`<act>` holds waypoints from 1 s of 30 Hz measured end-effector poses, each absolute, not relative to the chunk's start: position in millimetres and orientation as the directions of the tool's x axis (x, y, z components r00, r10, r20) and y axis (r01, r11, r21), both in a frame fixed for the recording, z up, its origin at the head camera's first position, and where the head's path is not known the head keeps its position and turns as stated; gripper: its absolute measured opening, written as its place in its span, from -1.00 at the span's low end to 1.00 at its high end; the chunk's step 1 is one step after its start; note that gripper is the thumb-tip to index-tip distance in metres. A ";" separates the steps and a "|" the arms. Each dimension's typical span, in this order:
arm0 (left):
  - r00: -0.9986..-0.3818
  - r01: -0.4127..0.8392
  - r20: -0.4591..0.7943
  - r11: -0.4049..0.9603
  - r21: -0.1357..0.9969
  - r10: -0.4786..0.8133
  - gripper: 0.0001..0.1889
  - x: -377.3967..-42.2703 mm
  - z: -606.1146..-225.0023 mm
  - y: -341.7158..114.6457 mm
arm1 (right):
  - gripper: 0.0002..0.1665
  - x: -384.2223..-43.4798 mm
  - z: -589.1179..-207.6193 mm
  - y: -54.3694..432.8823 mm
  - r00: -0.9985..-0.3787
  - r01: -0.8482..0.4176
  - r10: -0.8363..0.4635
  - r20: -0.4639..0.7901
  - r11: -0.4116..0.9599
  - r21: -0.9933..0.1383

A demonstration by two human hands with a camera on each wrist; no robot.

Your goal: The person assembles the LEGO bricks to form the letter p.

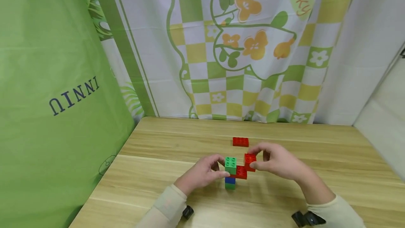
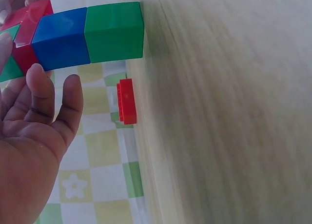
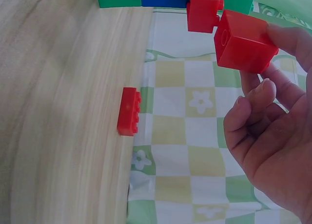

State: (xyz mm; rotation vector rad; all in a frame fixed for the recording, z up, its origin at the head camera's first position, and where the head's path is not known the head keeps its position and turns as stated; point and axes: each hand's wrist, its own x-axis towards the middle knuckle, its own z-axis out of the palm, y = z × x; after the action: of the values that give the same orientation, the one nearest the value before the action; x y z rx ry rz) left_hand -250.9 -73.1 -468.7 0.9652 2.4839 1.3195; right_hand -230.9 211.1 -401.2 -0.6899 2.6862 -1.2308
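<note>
Above a table [image 1: 152,171], hands [image 1: 204,173] [image 1: 280,161] pinching — left, brick stack [image 1: 230,165], right, red brick [image 1: 249,158] — fingertips [image 1: 222,159] half-hidden

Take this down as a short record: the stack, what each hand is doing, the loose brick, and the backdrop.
Stack, bottom to top: lower green brick, blue brick, jutting red brick, upper green brick
Left hand: grips the stack at the upper green brick
Right hand: pinches a square red brick near the jutting end; contact unclear
Loose red brick: on the table, beyond the stack, studs up
Backdrop: checked, flowered curtain
</note>
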 end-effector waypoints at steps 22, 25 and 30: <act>-0.773 0.458 0.136 0.396 0.796 0.620 -0.72 -252.2 -468.8 -72.7 | -0.66 -225.4 -406.5 207.3 -0.867 -0.391 -0.486 0.110 0.527 -0.755; -0.772 0.455 0.132 0.396 0.797 0.622 -0.72 -252.5 -468.6 -73.3 | -0.64 -224.6 -405.6 207.2 -0.866 -0.393 -0.486 0.113 0.524 -0.756; -0.768 0.449 0.128 0.385 0.806 0.627 -0.73 -252.8 -468.8 -73.6 | -0.64 -224.5 -404.6 206.0 -0.866 -0.386 -0.489 0.104 0.523 -0.760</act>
State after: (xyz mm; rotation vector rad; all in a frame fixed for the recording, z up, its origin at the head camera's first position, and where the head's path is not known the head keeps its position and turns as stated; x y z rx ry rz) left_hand -252.8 -73.6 -468.8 0.9629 2.4436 1.3276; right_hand -224.5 206.0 -404.6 -0.7606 2.6329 -1.2662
